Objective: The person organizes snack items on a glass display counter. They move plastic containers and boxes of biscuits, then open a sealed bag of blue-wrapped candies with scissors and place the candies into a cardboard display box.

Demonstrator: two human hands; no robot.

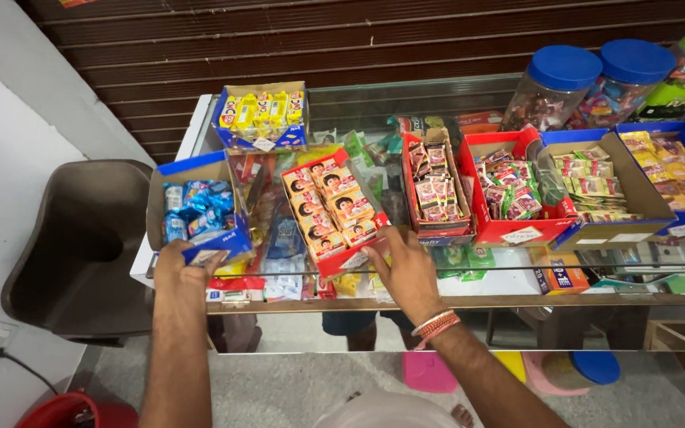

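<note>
My left hand point(181, 266) grips the front edge of a blue cardboard box point(197, 208) filled with small blue-wrapped packets, at the left of a glass counter point(517, 279). My right hand point(403, 266) rests on the front corner of a red box point(334, 208) of small orange and yellow packets lying at an angle in the middle. Red thread bands circle my right wrist.
More display boxes stand along the counter: a yellow-packet box point(263, 116) at the back, red boxes point(436, 182) and blue boxes point(604, 187) to the right. Plastic jars with blue lids point(563, 85) stand behind. A brown chair point(81, 246) is at the left, a red bucket point(69, 410) below.
</note>
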